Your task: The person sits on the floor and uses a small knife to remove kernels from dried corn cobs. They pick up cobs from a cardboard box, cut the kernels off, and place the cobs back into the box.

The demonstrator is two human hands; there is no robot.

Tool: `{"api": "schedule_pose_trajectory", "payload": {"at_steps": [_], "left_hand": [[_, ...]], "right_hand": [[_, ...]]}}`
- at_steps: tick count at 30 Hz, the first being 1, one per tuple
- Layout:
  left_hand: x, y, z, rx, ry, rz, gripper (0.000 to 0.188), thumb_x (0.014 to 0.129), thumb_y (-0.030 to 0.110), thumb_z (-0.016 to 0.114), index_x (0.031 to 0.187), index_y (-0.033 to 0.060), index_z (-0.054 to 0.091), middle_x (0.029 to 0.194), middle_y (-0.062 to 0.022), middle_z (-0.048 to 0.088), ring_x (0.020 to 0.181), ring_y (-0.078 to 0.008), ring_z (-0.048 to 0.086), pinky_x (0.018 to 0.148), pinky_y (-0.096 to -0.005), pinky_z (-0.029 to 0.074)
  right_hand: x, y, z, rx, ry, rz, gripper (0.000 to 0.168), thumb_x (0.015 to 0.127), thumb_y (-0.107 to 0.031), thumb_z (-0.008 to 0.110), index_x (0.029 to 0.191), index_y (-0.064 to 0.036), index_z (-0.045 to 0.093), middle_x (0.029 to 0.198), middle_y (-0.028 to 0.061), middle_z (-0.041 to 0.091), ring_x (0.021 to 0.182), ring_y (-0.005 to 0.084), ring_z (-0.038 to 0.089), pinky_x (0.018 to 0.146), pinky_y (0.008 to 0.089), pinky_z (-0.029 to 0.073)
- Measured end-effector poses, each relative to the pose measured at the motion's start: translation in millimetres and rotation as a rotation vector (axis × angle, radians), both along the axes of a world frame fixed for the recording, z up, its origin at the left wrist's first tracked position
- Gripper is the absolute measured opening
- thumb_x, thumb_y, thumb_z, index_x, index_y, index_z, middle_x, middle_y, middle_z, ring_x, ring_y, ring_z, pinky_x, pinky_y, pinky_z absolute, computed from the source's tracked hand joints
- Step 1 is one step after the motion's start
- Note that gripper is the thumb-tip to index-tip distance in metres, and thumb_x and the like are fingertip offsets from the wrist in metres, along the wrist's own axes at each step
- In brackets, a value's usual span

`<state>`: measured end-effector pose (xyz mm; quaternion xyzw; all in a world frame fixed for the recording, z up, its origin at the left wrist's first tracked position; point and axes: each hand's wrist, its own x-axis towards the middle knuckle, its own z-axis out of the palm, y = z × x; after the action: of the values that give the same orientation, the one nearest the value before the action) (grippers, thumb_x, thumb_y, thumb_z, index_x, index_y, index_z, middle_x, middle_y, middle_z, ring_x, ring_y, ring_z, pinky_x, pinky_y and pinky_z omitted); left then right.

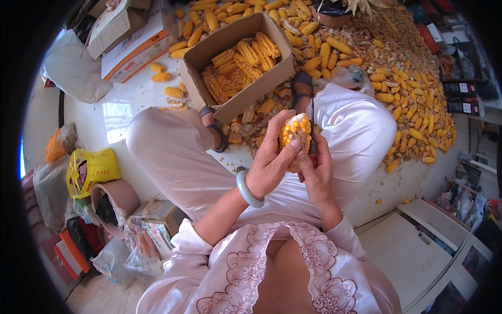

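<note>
My left hand (274, 149) is wrapped round an ear of dried yellow corn (295, 131), its thumb pressed on the kernels; part of the ear shows bare cob. In my right hand (317, 165) is a tool with a dark, narrow metal blade (312, 129), upright along the right side of the ear. A bit of its reddish handle shows between the fingers, and the rest is hidden. The right thumb touches the lower part of the ear. Beyond my hands, an open cardboard box (257, 92) holds several ears and cobs.
Corn ears (415, 133) form a large heap at the right and lie behind the box. Husks and debris (270, 114) cover the floor by my sandalled feet. Printed cartons (135, 51), a yellow plastic bag (104, 165) and a pinkish cylindrical container (127, 196) stand at the left. A white cabinet (406, 255) is lower right.
</note>
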<state>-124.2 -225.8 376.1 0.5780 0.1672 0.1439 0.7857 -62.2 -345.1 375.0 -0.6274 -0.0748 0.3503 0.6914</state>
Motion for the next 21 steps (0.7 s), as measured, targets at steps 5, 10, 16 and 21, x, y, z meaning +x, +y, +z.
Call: {"api": "schedule_pose_trajectory", "payload": {"at_steps": [5,10,16,21], "left_hand": [[2.2,4.7,-4.3,0.082,0.066,0.039,0.035,0.098,0.020,0.048,0.126,0.0006,0.042,0.109,-0.0085,0.053,0.100,-0.0136,0.051,0.087,-0.0257,0.043],[6.4,10.7,3.1,0.143,0.071,0.052,0.032,0.098,0.018,0.049,0.120,-0.0037,0.053,0.107,-0.0059,0.059,0.097,-0.0093,0.052,0.086,-0.0233,0.043],[10.6,6.4,3.4,0.291,0.092,0.095,0.028,0.095,0.017,0.054,0.111,-0.0053,0.059,0.091,-0.0132,0.066,0.081,-0.0173,0.061,0.074,-0.0272,0.049],[14.4,3.5,-1.8,0.410,0.082,0.211,0.022,0.094,0.015,0.055,0.099,-0.0051,0.062,0.081,-0.0181,0.065,0.068,-0.0220,0.064,0.064,-0.0295,0.050]], "right_hand": [[-4.1,-12.7,-1.5,-0.062,0.184,0.088,0.049,0.089,-0.015,0.065,0.127,0.002,0.039,0.102,0.0050,0.058,0.083,0.0057,0.056,0.069,0.0189,0.047],[-1.5,-11.2,12.8,-0.029,0.170,0.089,0.046,0.088,-0.014,0.066,0.124,0.002,0.042,0.095,0.0027,0.059,0.073,0.0018,0.054,0.059,0.0156,0.044],[-1.7,-16.9,13.9,-0.090,0.082,0.091,0.042,0.088,-0.013,0.065,0.121,0.003,0.043,0.095,0.0032,0.060,0.075,0.0026,0.055,0.062,0.0168,0.045],[-3.0,-14.9,22.1,-0.063,0.144,0.071,0.040,0.088,-0.013,0.065,0.117,0.003,0.044,0.093,0.0028,0.059,0.075,0.0030,0.054,0.063,0.0173,0.046]]}}
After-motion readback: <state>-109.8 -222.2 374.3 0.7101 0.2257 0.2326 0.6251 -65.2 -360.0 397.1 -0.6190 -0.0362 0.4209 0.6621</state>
